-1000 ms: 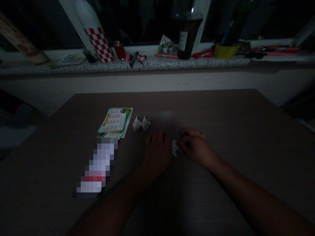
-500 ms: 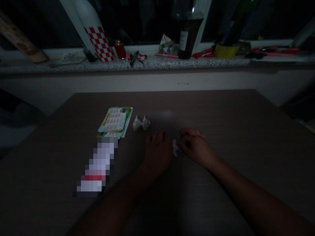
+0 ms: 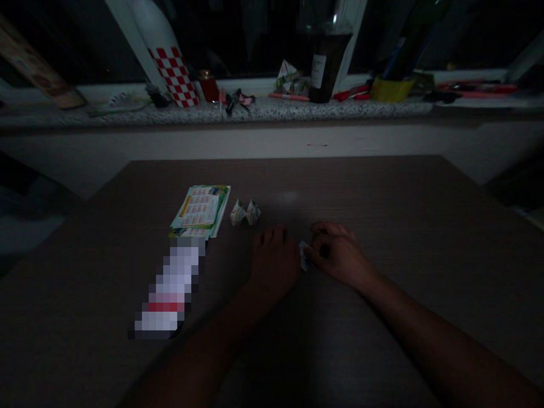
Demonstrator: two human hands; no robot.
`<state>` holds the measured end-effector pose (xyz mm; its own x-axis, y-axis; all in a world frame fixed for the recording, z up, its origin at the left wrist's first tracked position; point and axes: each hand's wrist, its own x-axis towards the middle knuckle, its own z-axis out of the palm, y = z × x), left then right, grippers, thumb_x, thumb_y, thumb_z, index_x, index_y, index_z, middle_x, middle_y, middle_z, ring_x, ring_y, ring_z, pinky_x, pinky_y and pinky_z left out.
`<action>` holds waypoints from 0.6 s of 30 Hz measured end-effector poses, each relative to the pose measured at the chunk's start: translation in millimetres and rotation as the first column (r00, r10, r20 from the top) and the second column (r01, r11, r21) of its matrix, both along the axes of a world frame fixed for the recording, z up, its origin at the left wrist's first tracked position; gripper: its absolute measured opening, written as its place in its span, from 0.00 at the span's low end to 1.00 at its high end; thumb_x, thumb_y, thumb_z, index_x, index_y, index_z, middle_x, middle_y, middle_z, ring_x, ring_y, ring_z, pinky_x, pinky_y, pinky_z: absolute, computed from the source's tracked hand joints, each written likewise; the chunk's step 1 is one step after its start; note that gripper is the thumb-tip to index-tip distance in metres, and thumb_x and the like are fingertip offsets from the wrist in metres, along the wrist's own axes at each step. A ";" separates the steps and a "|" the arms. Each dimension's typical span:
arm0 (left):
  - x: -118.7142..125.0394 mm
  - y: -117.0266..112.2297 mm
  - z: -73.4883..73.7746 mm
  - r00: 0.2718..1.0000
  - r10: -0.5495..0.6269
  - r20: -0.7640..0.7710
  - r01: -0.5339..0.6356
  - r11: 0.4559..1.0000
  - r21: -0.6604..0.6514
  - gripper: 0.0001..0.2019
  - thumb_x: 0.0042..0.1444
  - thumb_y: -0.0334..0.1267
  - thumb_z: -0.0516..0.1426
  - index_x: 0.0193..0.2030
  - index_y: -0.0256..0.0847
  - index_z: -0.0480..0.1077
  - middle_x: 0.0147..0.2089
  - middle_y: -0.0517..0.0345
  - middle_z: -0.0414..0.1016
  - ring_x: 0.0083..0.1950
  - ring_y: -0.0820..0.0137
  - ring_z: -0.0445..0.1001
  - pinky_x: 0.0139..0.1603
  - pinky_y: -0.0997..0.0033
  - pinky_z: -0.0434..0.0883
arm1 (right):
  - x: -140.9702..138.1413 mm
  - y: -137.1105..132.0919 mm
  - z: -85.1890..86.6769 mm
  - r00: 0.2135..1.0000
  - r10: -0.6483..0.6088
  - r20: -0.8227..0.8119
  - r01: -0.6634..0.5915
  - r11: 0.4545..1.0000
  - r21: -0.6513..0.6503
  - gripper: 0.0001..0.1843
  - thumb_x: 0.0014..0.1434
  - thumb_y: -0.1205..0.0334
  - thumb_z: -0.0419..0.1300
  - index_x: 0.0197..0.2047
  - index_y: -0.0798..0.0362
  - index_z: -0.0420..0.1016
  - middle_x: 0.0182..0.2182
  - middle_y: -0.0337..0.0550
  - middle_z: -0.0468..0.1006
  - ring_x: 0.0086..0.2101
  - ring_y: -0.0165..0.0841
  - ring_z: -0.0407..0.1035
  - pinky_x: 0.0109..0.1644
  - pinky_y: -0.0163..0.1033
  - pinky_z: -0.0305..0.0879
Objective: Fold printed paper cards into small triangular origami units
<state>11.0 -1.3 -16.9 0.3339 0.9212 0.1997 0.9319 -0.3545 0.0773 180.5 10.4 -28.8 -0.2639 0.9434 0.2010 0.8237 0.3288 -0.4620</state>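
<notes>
A small folded paper piece, pale with faint print, sits low over the table between my two hands. My right hand grips its right side, with the thumb on the paper and the other fingers curled behind. My left hand is closed at its left side, knuckles up; its thumb and fingertips are mostly hidden. To the upper left of my left hand stand two joined, pointed folded paper shapes with coloured print. Further left lies a stack of printed calendar cards.
A blurred-out oblong object lies left of my left forearm on the brown table. Along the speckled windowsill stand a red-and-white checked bottle, a dark labelled container, a yellow-based holder and another folded paper.
The thumb of my right hand has shifted slightly over the folded paper, and less of the paper shows between my hands. The cards and the joined paper shapes stay put.
</notes>
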 end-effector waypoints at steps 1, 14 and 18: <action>0.4 0.1 0.5 1.000 0.000 -0.004 0.000 1.000 -0.004 0.12 0.62 0.40 0.50 0.43 0.39 0.72 0.56 0.45 0.68 0.56 0.55 0.64 0.52 0.52 0.60 | -0.1 0.0 0.0 1.000 -0.002 0.000 0.002 1.000 0.003 0.11 0.56 0.54 0.62 0.26 0.50 0.74 0.48 0.44 0.75 0.49 0.43 0.67 0.51 0.51 0.57; 3.2 -0.8 1.4 1.000 0.009 -0.016 -0.010 1.000 -0.012 0.12 0.62 0.39 0.50 0.44 0.39 0.72 0.54 0.44 0.69 0.54 0.54 0.65 0.51 0.51 0.60 | 1.6 2.6 0.6 1.000 -0.013 0.015 0.012 1.000 0.013 0.12 0.56 0.53 0.63 0.25 0.49 0.77 0.47 0.44 0.77 0.48 0.45 0.67 0.51 0.53 0.58; 2.6 -1.3 0.9 0.999 0.010 -0.030 -0.010 1.000 0.005 0.12 0.62 0.39 0.50 0.44 0.38 0.72 0.55 0.44 0.68 0.55 0.54 0.64 0.52 0.51 0.60 | 5.4 5.1 0.9 1.000 -0.002 0.007 0.002 1.000 -0.023 0.10 0.55 0.53 0.63 0.25 0.47 0.80 0.47 0.42 0.77 0.48 0.45 0.68 0.52 0.54 0.58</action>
